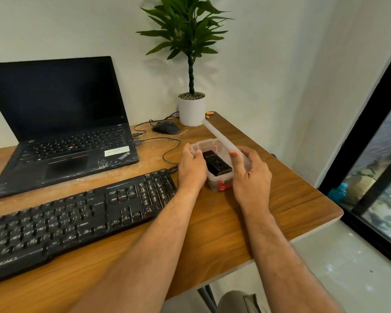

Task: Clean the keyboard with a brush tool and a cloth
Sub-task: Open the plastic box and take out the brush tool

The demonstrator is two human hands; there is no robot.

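Note:
A dusty black keyboard lies across the front left of the wooden desk. To its right stands a small clear plastic box with a red latch. A black tool lies inside the box. My left hand grips the box's left rim. My right hand holds the clear lid, which is raised and tilted up over the box's right side. No cloth is visible.
An open black laptop sits at the back left, its cables running toward a black mouse. A potted plant in a white pot stands at the back. The desk's right edge drops off beside a dark-framed window.

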